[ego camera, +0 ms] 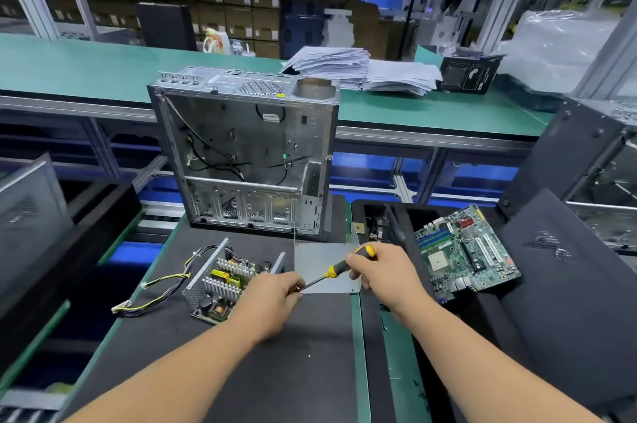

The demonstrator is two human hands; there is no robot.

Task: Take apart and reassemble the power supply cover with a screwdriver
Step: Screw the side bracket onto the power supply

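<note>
- Right hand [381, 271] grips the yellow-and-black screwdriver [339, 267] by its handle, fingers curled round it; shaft slants down-left.
- Left hand [275, 298] sits at the screwdriver's tip, fingers curled together there; pinching the tip or a screw, cannot tell which.
- Power supply cover [327, 259], a flat grey metal plate, lies on the black mat [275, 371] behind and under the screwdriver, just right of the open unit.
- Open power supply [224, 281], cover off, board and heatsinks exposed, lies on the mat left of the left hand; its cable bundle [155, 288] trails off to the left.
- Empty computer case [248, 157] stands upright behind the cover, open side facing the camera.
- Motherboard [465, 252] lies to the right, well apart from the cover.
- Paper stacks [362, 72] on the green bench [86, 67] behind.
</note>
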